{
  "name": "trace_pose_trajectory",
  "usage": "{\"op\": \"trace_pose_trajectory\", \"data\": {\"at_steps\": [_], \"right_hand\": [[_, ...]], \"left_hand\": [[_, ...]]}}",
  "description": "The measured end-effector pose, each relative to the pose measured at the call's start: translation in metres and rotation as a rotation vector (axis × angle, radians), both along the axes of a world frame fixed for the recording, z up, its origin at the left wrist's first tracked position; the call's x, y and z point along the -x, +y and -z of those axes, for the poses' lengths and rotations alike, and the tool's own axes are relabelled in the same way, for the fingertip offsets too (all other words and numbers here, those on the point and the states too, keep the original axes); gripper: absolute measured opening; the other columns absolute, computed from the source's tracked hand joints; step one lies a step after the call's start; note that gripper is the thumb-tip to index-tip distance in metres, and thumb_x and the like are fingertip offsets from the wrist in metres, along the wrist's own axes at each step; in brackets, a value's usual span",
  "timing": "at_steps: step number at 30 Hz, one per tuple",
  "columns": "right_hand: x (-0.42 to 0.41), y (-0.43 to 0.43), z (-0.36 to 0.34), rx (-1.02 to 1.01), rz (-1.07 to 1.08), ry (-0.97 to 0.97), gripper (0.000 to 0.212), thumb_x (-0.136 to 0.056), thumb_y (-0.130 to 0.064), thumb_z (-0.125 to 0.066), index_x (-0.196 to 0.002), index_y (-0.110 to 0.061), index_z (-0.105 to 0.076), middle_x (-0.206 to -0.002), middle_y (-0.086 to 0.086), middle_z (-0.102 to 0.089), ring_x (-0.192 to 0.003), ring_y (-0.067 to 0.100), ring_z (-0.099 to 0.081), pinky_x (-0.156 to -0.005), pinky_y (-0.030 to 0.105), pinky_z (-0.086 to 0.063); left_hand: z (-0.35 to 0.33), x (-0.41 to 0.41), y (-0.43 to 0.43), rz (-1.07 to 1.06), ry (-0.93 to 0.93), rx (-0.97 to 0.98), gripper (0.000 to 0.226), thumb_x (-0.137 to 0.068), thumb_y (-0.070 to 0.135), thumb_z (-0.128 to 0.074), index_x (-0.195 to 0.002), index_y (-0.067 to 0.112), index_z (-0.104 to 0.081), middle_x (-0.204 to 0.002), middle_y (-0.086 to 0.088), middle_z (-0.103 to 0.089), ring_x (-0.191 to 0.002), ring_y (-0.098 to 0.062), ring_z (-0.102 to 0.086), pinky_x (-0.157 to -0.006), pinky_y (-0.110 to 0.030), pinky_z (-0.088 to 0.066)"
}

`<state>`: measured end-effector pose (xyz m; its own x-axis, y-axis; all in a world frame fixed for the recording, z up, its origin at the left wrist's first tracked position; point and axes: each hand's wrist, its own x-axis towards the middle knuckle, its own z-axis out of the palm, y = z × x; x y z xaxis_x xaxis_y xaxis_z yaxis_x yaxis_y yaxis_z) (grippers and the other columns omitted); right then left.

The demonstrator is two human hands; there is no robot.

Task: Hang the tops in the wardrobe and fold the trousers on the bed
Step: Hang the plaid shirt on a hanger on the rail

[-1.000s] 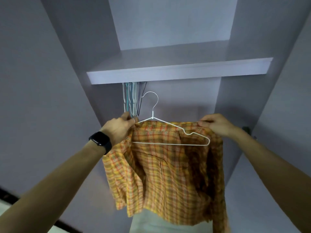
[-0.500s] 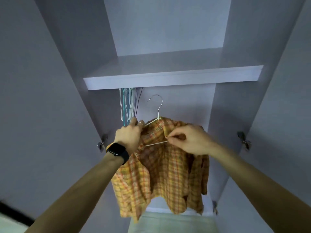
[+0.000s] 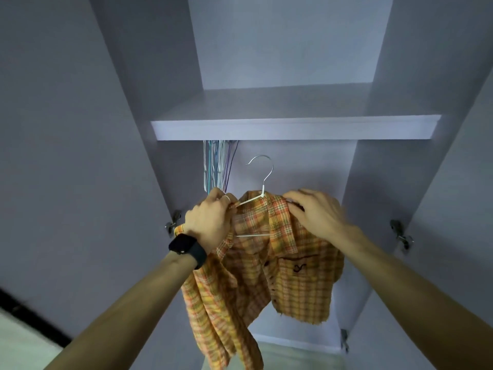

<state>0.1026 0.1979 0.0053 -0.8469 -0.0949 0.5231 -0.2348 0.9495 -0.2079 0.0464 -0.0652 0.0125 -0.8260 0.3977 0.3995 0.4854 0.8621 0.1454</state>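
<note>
An orange and yellow plaid shirt (image 3: pixel 301 284) hangs in front of the open wardrobe, draped on a white wire hanger (image 3: pixel 260 180) whose hook points up below the shelf. My left hand (image 3: pixel 210 222), with a black watch on the wrist, grips the shirt's left shoulder together with the hanger's left arm. My right hand (image 3: pixel 317 214) lies over the collar and right shoulder, fingers curled on the cloth. The hanger's right end is hidden under the shirt. No trousers or bed are in view.
A pale shelf (image 3: pixel 293 128) crosses the wardrobe just above the hanger hook. Several empty coloured hangers (image 3: pixel 217 166) hang bunched at the left under it. Open doors flank both sides, with metal hinges (image 3: pixel 400 233) on the frame.
The shirt's right front has come round onto the hanger and its chest pocket now faces me. My right hand moved from the hanger's lower bar up to the collar.
</note>
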Motion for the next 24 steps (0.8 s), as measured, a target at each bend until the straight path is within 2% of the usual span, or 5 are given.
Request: {"op": "trace_pose_trajectory", "data": {"at_steps": [3,7,15,18,24], "right_hand": [[0.001,-0.009,0.010,-0.048,0.024,0.078,0.021,-0.100,-0.024,-0.058,-0.118,-0.023,-0.068,-0.098,0.000,-0.071,-0.086,0.027,-0.068,-0.065,0.034,-0.052],[0.000,0.000,0.020,-0.028,0.089,0.181,0.012,-0.094,-0.017,-0.066,-0.105,-0.020,-0.069,-0.088,-0.001,-0.070,-0.073,0.025,-0.068,-0.056,0.025,-0.042],[-0.001,-0.006,0.033,-0.008,0.105,0.146,0.013,-0.095,-0.018,-0.064,-0.107,-0.019,-0.070,-0.089,0.000,-0.072,-0.074,0.026,-0.068,-0.055,0.033,-0.054],[-0.003,-0.010,0.035,-0.012,0.148,0.097,0.016,-0.098,-0.018,-0.059,-0.110,-0.019,-0.068,-0.088,0.002,-0.069,-0.073,0.029,-0.066,-0.056,0.037,-0.054],[-0.009,-0.028,0.041,-0.183,0.167,0.093,0.021,-0.077,-0.002,-0.077,-0.093,-0.014,-0.071,-0.065,0.005,-0.059,-0.051,0.031,-0.059,-0.041,0.031,-0.045]], "left_hand": [[0.004,0.000,-0.003,0.039,-0.051,-0.098,0.028,-0.097,0.053,-0.054,-0.118,0.037,-0.062,-0.118,0.017,-0.050,-0.093,-0.015,-0.063,-0.072,-0.033,-0.052],[0.006,-0.001,-0.021,0.142,-0.216,-0.538,0.026,-0.089,0.065,-0.053,-0.100,0.046,-0.067,-0.107,0.022,-0.061,-0.092,0.004,-0.061,-0.078,-0.006,-0.044],[0.012,0.015,-0.039,0.088,-0.182,-0.081,0.018,-0.095,0.042,-0.064,-0.109,0.033,-0.072,-0.101,0.014,-0.073,-0.081,-0.003,-0.065,-0.070,-0.018,-0.051],[0.011,0.015,-0.031,0.028,-0.138,-0.202,0.016,-0.095,0.037,-0.065,-0.104,0.029,-0.075,-0.101,0.008,-0.075,-0.089,-0.016,-0.069,-0.080,-0.035,-0.058],[-0.002,0.015,-0.010,0.122,-0.139,-0.415,0.004,-0.086,0.034,-0.077,-0.087,0.031,-0.079,-0.087,0.023,-0.068,-0.081,0.001,-0.063,-0.079,-0.024,-0.055]]}}
